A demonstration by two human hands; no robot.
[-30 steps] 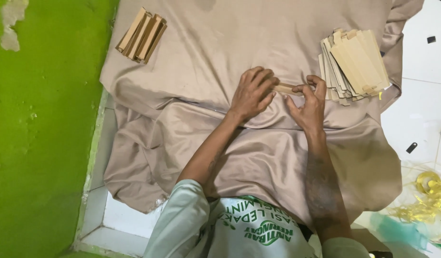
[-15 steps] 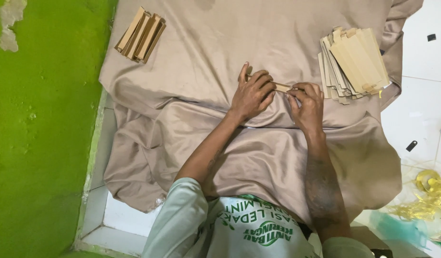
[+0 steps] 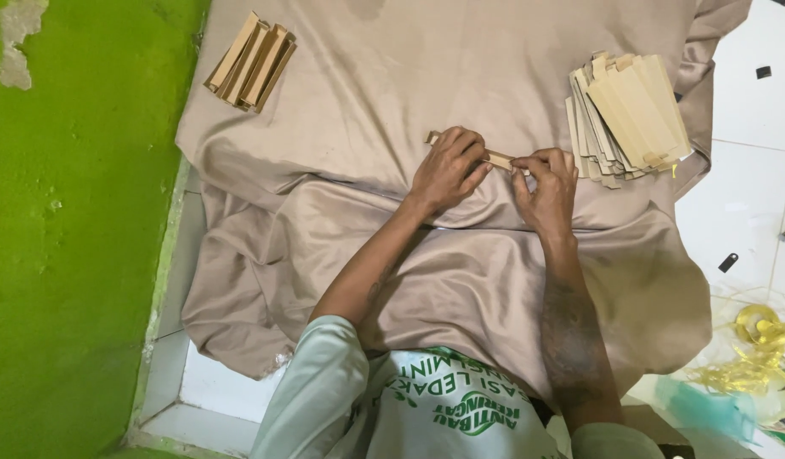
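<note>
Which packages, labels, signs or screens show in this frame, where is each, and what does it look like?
Folded cardboard sleeves: small tan stack, upper left of the beige cloth.
Flat cardboard blanks: fanned tan pile, upper right of the cloth.
Cardboard piece: narrow, tan, held between left hand and right hand.
Shirt print: green lettering and emblem on pale fabric, bottom centre.
No signs or screens.

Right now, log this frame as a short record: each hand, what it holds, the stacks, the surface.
left hand: grips one end of a cardboard strip
right hand: pinches the strip's other end
strip: thin, tan, held just above the cloth
flat stack: tan cardboard pieces, fanned, beside the right hand
folded stack: narrow tan pieces, far left on the cloth
cloth: beige, wrinkled, spread over a white tiled floor
wall: green
</note>
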